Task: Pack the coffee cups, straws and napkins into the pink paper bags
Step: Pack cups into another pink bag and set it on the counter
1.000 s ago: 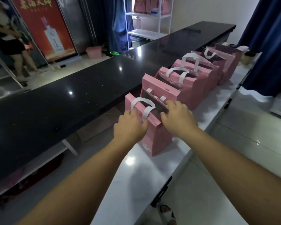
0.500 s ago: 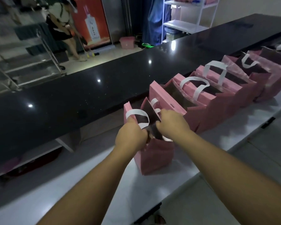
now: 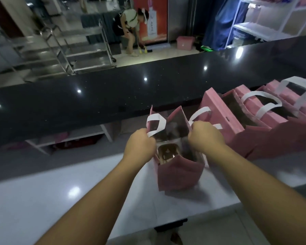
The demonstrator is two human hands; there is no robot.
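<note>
A pink paper bag [image 3: 179, 173] with white handles stands open on the white counter [image 3: 63, 197] in front of me. My left hand [image 3: 139, 147] grips its left rim by the white handle. My right hand [image 3: 206, 137] grips the right rim, and the mouth is spread wide between them. Inside, a brown cup holder or cup top [image 3: 168, 153] shows at the bottom. No straws or napkins are visible.
A row of more pink bags [image 3: 251, 124] with white handles runs to the right along the counter. A raised black countertop [image 3: 113, 96] stands behind. Beyond it are metal racks, a white shelf unit and a person bending on the floor.
Both hands have pulled the bag's rims apart, so its mouth is wider. My view has swung left, and the bag now faces me squarely.
</note>
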